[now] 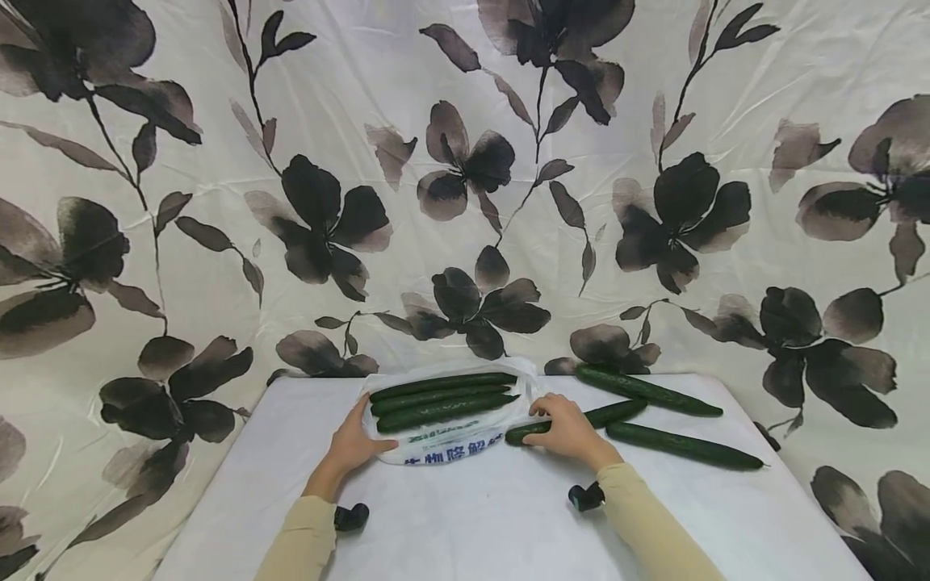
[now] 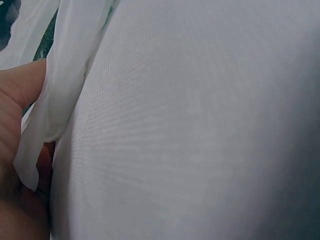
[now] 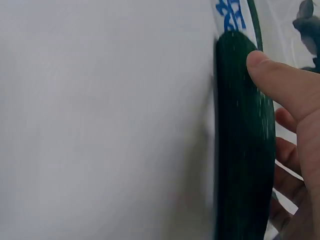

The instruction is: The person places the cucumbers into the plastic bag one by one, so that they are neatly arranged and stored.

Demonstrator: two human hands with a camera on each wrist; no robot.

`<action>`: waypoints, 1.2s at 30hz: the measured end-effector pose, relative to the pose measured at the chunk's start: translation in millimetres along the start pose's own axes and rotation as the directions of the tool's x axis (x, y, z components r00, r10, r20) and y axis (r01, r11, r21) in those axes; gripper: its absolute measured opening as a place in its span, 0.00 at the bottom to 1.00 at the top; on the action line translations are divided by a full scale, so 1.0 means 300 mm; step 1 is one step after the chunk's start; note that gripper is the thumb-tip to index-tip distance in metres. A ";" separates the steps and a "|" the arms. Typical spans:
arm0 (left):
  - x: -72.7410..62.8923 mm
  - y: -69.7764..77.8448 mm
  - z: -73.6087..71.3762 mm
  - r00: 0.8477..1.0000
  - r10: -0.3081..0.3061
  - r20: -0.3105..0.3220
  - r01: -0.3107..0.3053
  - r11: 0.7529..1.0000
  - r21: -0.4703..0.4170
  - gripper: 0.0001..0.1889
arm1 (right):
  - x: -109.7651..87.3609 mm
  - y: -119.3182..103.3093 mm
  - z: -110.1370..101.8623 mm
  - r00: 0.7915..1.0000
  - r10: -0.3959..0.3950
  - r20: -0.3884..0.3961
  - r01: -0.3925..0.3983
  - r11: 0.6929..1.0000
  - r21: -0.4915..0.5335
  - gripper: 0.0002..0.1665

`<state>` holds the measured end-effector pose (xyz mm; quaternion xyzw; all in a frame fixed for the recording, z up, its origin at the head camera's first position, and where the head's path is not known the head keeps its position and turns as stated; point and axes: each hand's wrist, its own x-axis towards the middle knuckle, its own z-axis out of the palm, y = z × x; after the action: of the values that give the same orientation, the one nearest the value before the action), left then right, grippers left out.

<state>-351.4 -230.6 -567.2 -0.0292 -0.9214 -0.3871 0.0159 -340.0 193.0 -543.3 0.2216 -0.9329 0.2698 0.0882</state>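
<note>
A white translucent plastic bag [image 1: 395, 456] with blue and green print lies on the table, with 3 dark green cucumbers [image 1: 443, 411] in it. At the bag's left end, my left hand [image 1: 350, 445] holds the plastic; in the left wrist view the thumb is inside a fold of the bag [image 2: 70, 65] and the fingers are mostly hidden. My right hand [image 1: 570, 434] grips another cucumber [image 1: 613, 413] near its left end, beside the bag's right side. In the right wrist view, the thumb lies on top of this cucumber [image 3: 245, 125] and the fingers curl along its far side.
Two loose cucumbers lie to the right: one at the back [image 1: 650, 391] and one nearer [image 1: 683, 445]. The white table [image 1: 465, 532] ends at a floral cloth backdrop [image 1: 465, 242]. Black wrist cameras [image 1: 352, 517] are on both wrists.
</note>
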 end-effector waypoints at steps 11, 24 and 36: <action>-0.014 0.001 -0.003 1.000 -0.011 -0.002 0.011 1.000 0.018 0.65 | -0.101 0.119 -0.138 1.000 -0.003 -0.020 0.002 0.999 -0.051 0.23; 0.012 0.021 0.010 1.000 0.004 0.013 -0.004 1.000 0.006 0.64 | -0.303 0.253 -0.297 0.986 0.160 -0.042 -0.162 0.985 -0.063 0.29; -0.004 0.011 -0.003 0.999 -0.036 0.008 0.036 0.999 0.032 0.64 | -0.469 0.420 -0.385 0.975 0.213 -0.072 -0.220 0.968 -0.121 0.31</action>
<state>-349.8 -228.8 -564.2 -0.0140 -0.9280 -0.3723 0.0052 -268.2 402.4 -545.0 0.1045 -0.9640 0.2236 0.0994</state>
